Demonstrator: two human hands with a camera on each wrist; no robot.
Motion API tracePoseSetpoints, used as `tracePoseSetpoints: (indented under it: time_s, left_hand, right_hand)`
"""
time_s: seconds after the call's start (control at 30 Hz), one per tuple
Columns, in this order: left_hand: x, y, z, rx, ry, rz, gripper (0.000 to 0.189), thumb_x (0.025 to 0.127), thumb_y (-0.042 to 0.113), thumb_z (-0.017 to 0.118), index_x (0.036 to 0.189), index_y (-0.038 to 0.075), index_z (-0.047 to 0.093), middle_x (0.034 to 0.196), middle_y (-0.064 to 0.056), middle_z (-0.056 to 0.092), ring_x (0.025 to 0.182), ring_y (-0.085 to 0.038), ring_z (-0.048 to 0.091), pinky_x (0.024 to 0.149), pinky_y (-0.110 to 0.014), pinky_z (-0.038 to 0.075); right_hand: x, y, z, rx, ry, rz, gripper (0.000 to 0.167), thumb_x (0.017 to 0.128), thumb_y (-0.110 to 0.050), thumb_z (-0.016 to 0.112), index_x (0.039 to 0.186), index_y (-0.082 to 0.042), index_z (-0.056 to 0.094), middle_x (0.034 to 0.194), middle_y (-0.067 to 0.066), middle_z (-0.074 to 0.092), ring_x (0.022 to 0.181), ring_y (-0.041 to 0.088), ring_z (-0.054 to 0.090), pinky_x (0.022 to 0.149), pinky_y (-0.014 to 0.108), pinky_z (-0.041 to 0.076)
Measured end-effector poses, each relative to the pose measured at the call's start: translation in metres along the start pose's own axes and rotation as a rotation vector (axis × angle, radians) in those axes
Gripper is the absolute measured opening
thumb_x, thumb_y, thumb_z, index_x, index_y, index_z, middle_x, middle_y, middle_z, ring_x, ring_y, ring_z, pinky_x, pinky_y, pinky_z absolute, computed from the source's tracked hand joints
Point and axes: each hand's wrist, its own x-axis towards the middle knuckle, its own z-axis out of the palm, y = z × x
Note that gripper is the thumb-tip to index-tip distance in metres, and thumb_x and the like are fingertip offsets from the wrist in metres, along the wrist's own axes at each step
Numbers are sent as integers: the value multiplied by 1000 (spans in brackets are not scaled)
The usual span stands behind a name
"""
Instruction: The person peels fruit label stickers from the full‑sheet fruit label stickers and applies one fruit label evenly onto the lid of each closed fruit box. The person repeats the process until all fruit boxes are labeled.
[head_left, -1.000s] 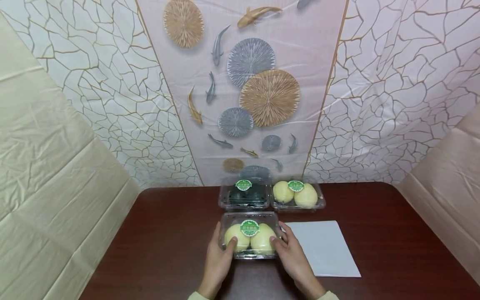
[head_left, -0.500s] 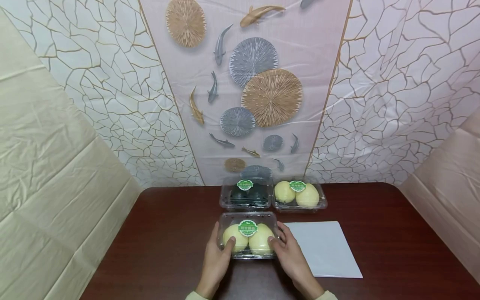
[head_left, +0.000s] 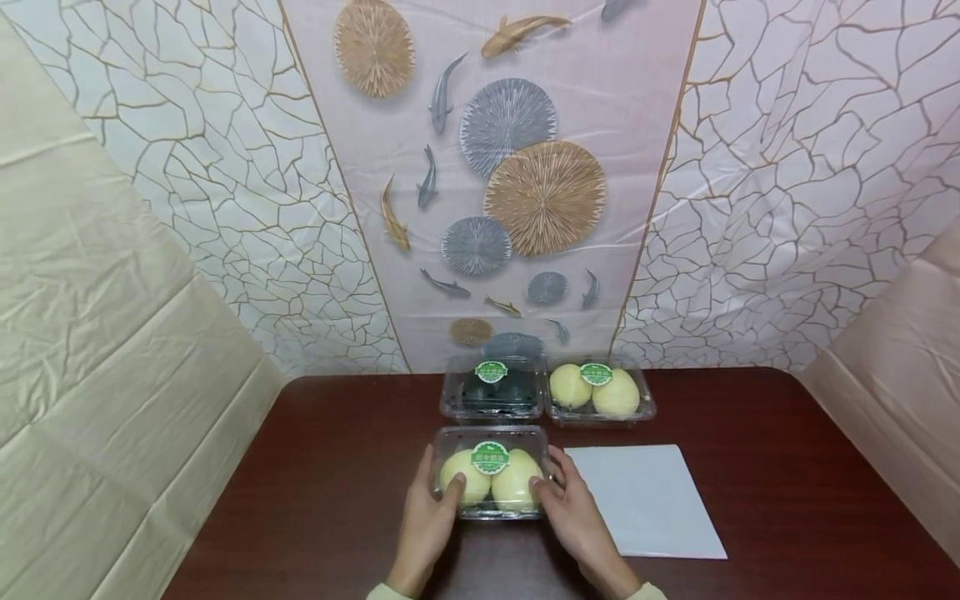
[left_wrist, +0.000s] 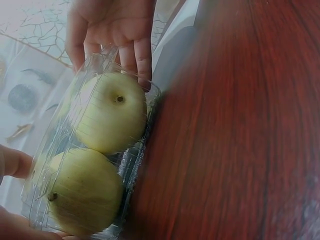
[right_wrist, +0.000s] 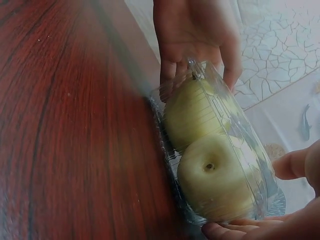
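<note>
Near the middle of the table, a clear plastic fruit box (head_left: 490,492) holds two pale yellow-green fruits, round with a small dimple, and bears a green label (head_left: 490,457). My left hand (head_left: 427,512) grips its left side, thumb over the lid. Its right side is gripped by my right hand (head_left: 573,512), thumb likewise on top. In the left wrist view, the fruits (left_wrist: 111,112) show through the ribbed plastic wall, with the right hand (left_wrist: 117,30) at the far end. The right wrist view shows the box (right_wrist: 215,150) low against the tabletop.
Behind stand two more clear boxes side by side: one with dark contents (head_left: 492,390), one with pale yellow fruits (head_left: 600,392). A white sheet (head_left: 648,500) lies right of my right hand on the dark red table (head_left: 315,500). A patterned cloth (head_left: 480,208) hangs behind.
Both hands have shifted the held fruit box a little to the left. The two boxes behind and the white sheet stay in place.
</note>
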Motion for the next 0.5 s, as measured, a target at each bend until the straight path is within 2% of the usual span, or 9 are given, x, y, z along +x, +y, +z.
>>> tracePoseSetpoints:
  time_s: [0.5]
  left_hand:
    - [2, -1, -11, -2, 20, -9, 74, 98, 8, 70, 156, -15, 32, 157, -38, 39, 146, -51, 41, 120, -59, 32]
  right_hand:
    - [0, 0, 9, 0, -27, -20, 69, 106, -11, 58, 159, 13, 22, 156, 44, 34, 141, 58, 43, 111, 59, 46]
